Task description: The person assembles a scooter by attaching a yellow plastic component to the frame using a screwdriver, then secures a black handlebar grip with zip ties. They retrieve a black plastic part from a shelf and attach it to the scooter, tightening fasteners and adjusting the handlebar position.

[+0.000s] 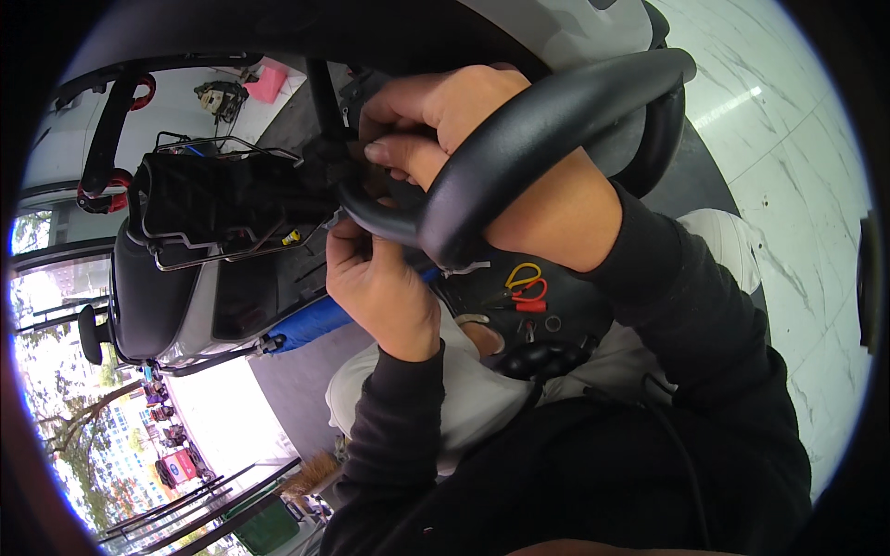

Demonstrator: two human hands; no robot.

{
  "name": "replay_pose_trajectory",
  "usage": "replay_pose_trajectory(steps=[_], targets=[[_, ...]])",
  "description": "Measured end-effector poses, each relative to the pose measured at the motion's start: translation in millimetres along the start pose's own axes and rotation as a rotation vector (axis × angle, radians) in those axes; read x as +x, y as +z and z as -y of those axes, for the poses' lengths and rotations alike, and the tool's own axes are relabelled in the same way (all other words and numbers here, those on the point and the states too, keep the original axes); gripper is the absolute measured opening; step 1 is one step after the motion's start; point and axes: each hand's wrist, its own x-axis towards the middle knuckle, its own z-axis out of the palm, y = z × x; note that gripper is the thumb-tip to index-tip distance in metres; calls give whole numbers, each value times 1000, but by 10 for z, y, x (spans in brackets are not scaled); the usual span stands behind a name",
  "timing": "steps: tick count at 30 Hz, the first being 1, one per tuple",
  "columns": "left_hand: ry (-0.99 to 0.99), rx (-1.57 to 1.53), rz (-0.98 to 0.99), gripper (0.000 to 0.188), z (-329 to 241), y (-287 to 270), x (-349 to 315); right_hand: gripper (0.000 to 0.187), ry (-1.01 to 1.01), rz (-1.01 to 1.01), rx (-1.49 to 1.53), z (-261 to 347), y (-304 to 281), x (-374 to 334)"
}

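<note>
A thick black curved tube (547, 125), shaped like a loop, juts out in front of me from the dark body of what looks like a scooter. My right hand (464, 116) reaches behind the loop, its thumb and fingers curled together beside a dark bracket (329, 153). Below it, my left hand (385, 292) comes up under the tube's lower end with fingers bent in a pinch. The tube partly covers the fingertips of both hands, and whatever small part lies between them cannot be made out.
On the dark mat lie a tool with yellow and red handles (527, 278) and a metal ring (553, 323). Left stands a scooter with a black seat (153, 301) and a metal rack (222, 255); a blue roll (311, 326) is beside it. White marbled tiles (788, 157) spread right.
</note>
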Motion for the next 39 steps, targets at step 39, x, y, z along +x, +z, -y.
replay_pose_trajectory(steps=[39], targets=[[-278, -343, 100, 20, -42, 168, -10, 22, 93, 130, -29, 134, 4, 137]])
